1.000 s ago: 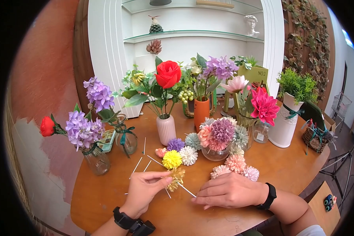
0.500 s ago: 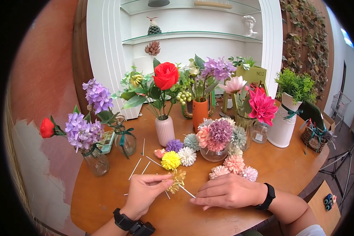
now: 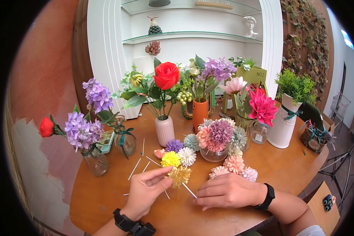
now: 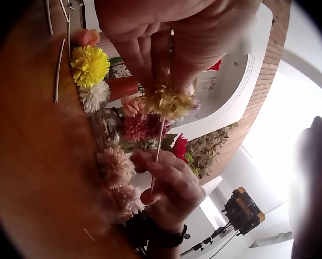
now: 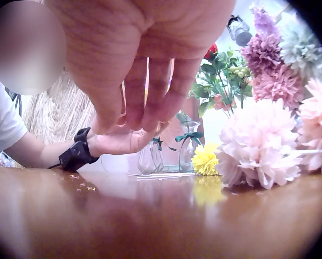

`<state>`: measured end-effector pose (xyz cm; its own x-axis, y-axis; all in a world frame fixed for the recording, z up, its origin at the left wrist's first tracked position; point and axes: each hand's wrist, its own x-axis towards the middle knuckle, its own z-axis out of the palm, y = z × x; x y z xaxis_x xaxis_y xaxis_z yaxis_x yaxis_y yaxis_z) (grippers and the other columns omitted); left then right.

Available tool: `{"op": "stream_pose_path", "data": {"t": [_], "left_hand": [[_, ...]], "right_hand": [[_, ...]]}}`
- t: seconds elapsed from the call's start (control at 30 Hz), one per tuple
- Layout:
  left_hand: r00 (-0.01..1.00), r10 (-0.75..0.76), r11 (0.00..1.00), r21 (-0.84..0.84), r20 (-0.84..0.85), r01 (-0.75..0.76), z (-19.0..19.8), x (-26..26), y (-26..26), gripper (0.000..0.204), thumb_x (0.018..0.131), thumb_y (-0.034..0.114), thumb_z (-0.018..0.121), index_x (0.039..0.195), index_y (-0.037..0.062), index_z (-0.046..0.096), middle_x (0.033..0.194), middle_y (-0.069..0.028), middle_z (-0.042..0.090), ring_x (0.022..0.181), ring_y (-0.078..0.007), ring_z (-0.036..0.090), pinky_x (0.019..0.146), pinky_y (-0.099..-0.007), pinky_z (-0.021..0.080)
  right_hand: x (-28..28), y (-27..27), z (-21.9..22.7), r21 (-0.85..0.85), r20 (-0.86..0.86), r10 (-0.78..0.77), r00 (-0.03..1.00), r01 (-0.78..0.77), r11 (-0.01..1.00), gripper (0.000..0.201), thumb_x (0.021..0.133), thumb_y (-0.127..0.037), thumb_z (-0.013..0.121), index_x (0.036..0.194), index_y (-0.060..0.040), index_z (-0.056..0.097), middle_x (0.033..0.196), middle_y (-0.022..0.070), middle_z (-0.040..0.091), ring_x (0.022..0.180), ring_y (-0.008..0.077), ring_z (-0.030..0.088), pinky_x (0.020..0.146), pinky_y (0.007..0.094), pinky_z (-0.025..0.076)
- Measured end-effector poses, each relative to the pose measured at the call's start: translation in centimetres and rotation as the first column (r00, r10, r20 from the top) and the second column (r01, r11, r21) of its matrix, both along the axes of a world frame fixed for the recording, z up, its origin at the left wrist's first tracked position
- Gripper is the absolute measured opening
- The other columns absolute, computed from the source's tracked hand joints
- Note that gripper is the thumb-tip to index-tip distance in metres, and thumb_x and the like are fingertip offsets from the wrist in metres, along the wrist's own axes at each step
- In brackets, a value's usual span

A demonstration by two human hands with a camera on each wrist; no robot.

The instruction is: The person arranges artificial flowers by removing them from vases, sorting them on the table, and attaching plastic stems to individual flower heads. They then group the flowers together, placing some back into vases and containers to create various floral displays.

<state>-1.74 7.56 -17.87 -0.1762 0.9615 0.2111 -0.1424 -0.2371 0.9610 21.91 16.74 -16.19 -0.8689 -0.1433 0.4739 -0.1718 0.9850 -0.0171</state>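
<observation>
My left hand (image 3: 149,189) pinches a golden artificial flower head (image 3: 179,176) between thumb and fingers, above the front of the table. A thin white stick (image 3: 190,190) runs from the underside of the flower down to my right hand (image 3: 230,190). In the left wrist view, the right thumb and fingers grip the lower part of the stick (image 4: 159,141), and the golden flower (image 4: 169,102) sits at its upper end. The right wrist view shows the back-lit right fingers (image 5: 161,91) close above the tabletop; the flower is hidden there.
Beyond the hands lie loose flower heads, among them a yellow one (image 3: 171,159), a white one (image 3: 187,156) and pink ones (image 3: 235,163). Several white sticks (image 3: 135,168) lie at the left. A round glass vase (image 3: 214,155), a pink vase (image 3: 165,131) and glass bottles (image 3: 96,163) stand farther back.
The golden flower has shifted slightly right and turned in my left fingers, so more of its face shows. The right hand has stayed almost in place.
</observation>
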Motion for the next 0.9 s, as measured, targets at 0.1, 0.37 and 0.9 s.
{"op": "stream_pose_path", "data": {"t": [0.1, 0.37, 0.9], "left_hand": [[0.998, 0.026, 0.995, 0.09, 0.064, -0.032, -0.4, 0.2, 0.5, 0.039, 0.087, 0.002, 0.068, 0.124, -0.0049, 0.057, 0.112, -0.01, 0.066, 0.098, -0.0132, 0.063, 0.088, -0.0258, 0.05], [0.884, -0.333, 0.938, -0.212, -0.326, 0.275, -0.4, 1.2, -0.3, 0.028, 0.089, 0.015, 0.069, 0.111, -0.0018, 0.068, 0.099, -0.0055, 0.07, 0.087, -0.0075, 0.062, 0.078, -0.0235, 0.051], [0.726, -0.544, 0.838, -0.322, -0.42, 0.441, -0.4, 1.0, -0.3, 0.025, 0.094, 0.022, 0.062, 0.107, 0.0011, 0.069, 0.088, -0.0042, 0.072, 0.077, -0.0069, 0.064, 0.069, -0.0217, 0.051]], "right_hand": [[0.0, 0.0, 0.2, 0.0, -0.058, -0.017, 0.998, 0.017, 1.0, 0.028, 0.081, -0.017, 0.071, 0.104, -0.0031, 0.065, 0.099, 0.0077, 0.066, 0.09, 0.0243, 0.065, 0.07, 0.0332, 0.055], [-0.2, 0.1, -0.3, 0.041, -0.115, 0.001, 0.993, 0.004, 0.999, 0.028, 0.081, -0.019, 0.068, 0.104, -0.0046, 0.063, 0.094, 0.0055, 0.062, 0.085, 0.0201, 0.063, 0.065, 0.0312, 0.053], [0.5, -0.3, 1.0, -0.159, -0.351, -0.193, 0.916, 0.145, 0.977, 0.042, 0.078, -0.017, 0.075, 0.116, -0.0096, 0.059, 0.102, 0.0078, 0.061, 0.074, 0.0223, 0.063, 0.059, 0.031, 0.054]]}}
